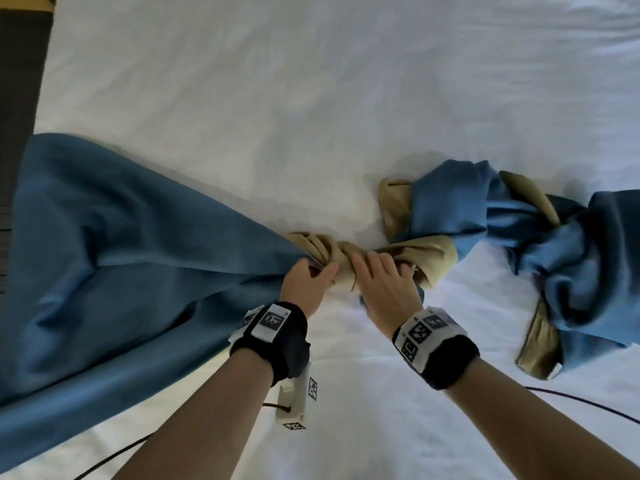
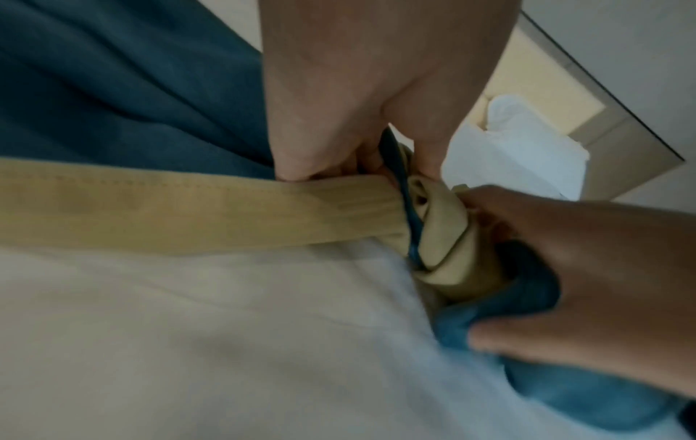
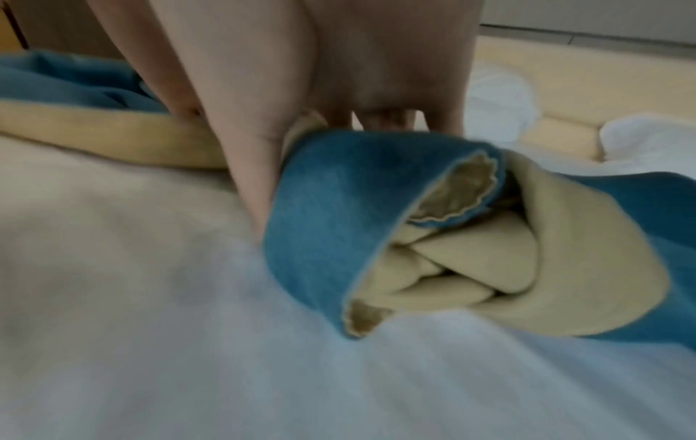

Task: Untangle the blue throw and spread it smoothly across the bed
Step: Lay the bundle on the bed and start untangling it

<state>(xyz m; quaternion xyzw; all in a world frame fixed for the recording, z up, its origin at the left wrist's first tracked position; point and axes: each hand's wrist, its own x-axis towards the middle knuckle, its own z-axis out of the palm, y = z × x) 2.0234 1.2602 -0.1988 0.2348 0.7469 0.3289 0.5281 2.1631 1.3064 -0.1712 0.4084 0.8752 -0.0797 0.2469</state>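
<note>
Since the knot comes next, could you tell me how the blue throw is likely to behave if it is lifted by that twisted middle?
The blue throw is probably floppy: it lies in soft folds on the bed. Both ends would likely sag and drag. The twisted tan section, gripped by the left hand and right hand, looks tight, so lifting may cinch it.

Blue throws (image 1: 114, 244): one, blue with a tan reverse, twisted at the middle.
Beds (image 1: 277, 98): one, white-sheeted.
Hands: two, a left hand (image 1: 306, 284) and a right hand (image 1: 384, 285).
Wrist bands: two, a left band (image 1: 273, 337) and a right band (image 1: 436, 344).
Cables (image 1: 588, 403): two dark ones seen.
</note>
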